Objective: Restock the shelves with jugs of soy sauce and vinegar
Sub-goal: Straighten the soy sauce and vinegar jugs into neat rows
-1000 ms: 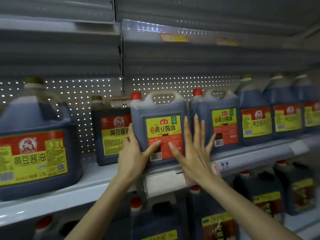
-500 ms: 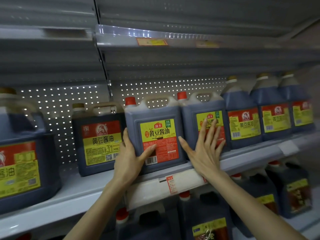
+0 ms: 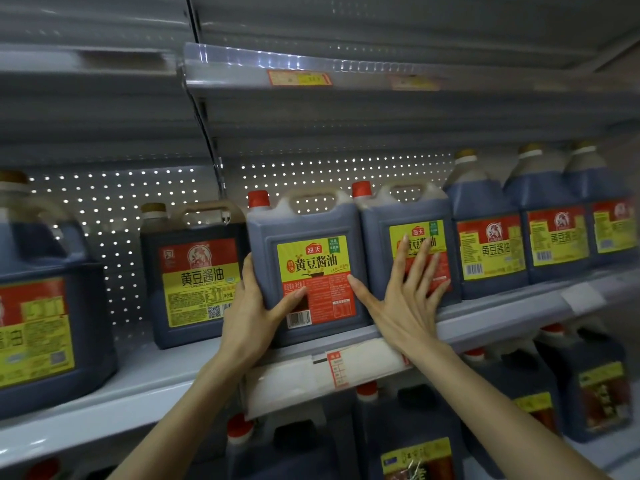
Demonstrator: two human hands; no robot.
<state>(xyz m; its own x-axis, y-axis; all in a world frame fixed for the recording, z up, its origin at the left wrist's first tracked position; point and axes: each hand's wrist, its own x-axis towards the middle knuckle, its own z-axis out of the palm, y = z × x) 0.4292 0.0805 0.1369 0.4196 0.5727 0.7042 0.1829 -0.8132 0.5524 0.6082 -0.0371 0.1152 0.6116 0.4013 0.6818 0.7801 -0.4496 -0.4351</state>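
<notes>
A dark soy sauce jug [image 3: 313, 251] with a red cap and a yellow-and-red label stands at the front of the middle shelf [image 3: 138, 393]. My left hand [image 3: 252, 306] grips its lower left corner, thumb across the front of the label. My right hand [image 3: 405, 299] lies flat with fingers spread on the matching red-capped jug [image 3: 408, 213] just to the right. Its thumb touches the first jug's lower right edge. The two jugs stand side by side and touch.
A gold-capped jug [image 3: 197, 271] stands further back on the left, a large one [image 3: 38, 306] at far left. Three more gold-capped jugs [image 3: 491, 244] fill the shelf's right side. The upper shelf [image 3: 346, 71] hangs overhead. Red-capped jugs [image 3: 415, 445] crowd the shelf below.
My right hand has slid from the centre jug's label onto the neighbouring jug to the right. My left hand keeps its grip, and my view has shifted.
</notes>
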